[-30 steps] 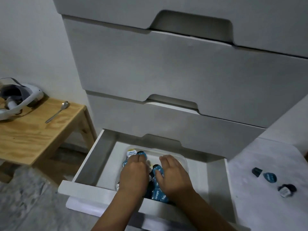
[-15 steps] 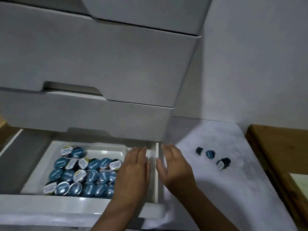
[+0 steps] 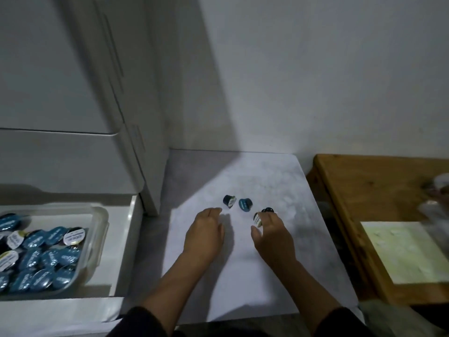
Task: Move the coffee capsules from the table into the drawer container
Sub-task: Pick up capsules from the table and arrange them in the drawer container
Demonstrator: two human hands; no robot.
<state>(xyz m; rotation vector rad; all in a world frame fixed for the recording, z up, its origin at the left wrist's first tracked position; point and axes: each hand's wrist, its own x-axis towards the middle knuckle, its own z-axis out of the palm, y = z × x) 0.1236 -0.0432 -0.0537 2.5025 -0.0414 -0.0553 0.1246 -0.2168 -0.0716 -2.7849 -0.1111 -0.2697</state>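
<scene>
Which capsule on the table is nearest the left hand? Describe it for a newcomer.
On the white table right of the drawer unit, four loose capsules lie ahead of the hands. It is the leftmost, a dark capsule on its side; its neighbour shows a blue lid.

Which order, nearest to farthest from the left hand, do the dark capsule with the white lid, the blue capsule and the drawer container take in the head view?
Measured from the left hand:
1. Dark capsule with the white lid, just past the fingertips.
2. Blue capsule, a little further right on the table.
3. Drawer container, away to the left in the open drawer.
</scene>
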